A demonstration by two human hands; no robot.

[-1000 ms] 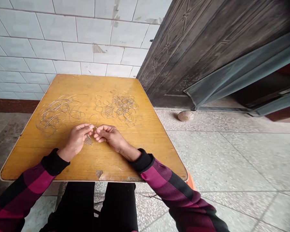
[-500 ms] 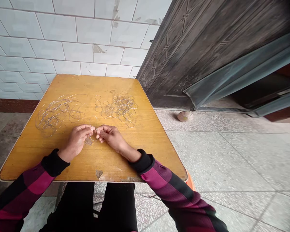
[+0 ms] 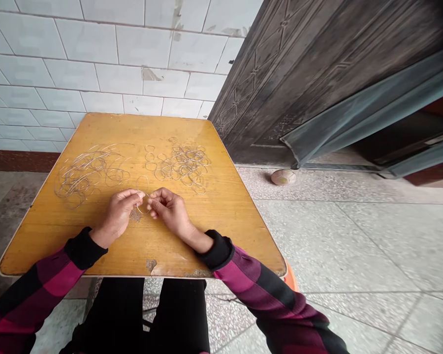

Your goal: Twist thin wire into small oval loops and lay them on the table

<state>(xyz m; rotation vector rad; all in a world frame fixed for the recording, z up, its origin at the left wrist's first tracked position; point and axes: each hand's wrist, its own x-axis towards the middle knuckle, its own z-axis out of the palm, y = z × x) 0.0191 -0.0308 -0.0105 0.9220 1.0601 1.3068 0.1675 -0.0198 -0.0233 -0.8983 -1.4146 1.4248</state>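
Note:
My left hand (image 3: 117,215) and my right hand (image 3: 170,209) meet over the middle of a yellow wooden table (image 3: 96,246). Both pinch a thin piece of wire (image 3: 144,201) bent into a small loop between their fingertips. Behind the left hand lies a loose tangle of wire (image 3: 86,172). Behind the right hand lies a heap of small finished wire rings (image 3: 180,163). One single ring (image 3: 142,182) rests just beyond my fingers.
A white tiled wall (image 3: 96,73) stands behind the table. A dark carved door (image 3: 317,73) leans open on the right, with a small round bowl (image 3: 283,177) on the stone floor beside it. My dark trousers (image 3: 143,314) show under the table's chipped front edge.
The wire between my fingers has been bent from a short open piece into a closed little loop. My right hand has shifted slightly left and up; the left has barely moved.

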